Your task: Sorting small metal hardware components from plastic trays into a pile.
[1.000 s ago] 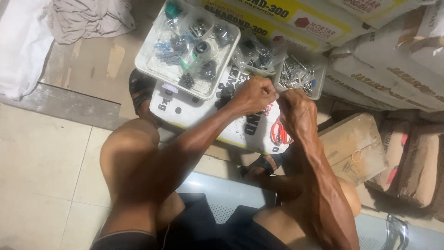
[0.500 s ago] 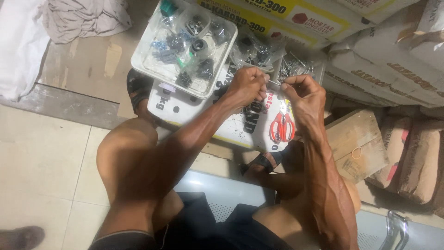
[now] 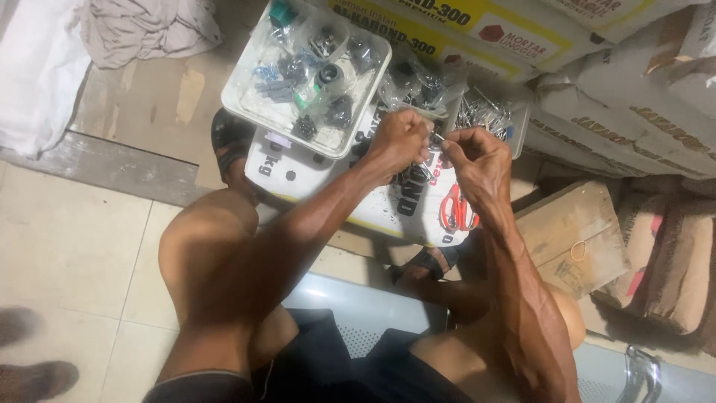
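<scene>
My left hand (image 3: 399,140) and my right hand (image 3: 477,157) meet above a white sack (image 3: 328,186) that lies between my knees. Both pinch a small metal part (image 3: 438,137) between their fingertips; it is too small to name. Just beyond the hands stand a clear plastic tray (image 3: 257,112) of dark and blue small hardware, a bag of small parts (image 3: 418,82), and a box of shiny metal pieces (image 3: 485,116). Red-handled scissors (image 3: 456,210) lie on the sack under my right wrist.
Stacked printed sacks (image 3: 597,82) fill the back and right. A wooden block (image 3: 574,239) with a rubber band lies at the right. Crumpled cloth (image 3: 142,26) sits at the back left. Another person's shoes (image 3: 30,366) show at the bottom left. I sit on a metal bench (image 3: 358,313).
Both hands have drawn together over the sack, fingertips now meeting on the small part. The scissors are now uncovered below my right wrist. Another person's shoes have come in at the bottom left.
</scene>
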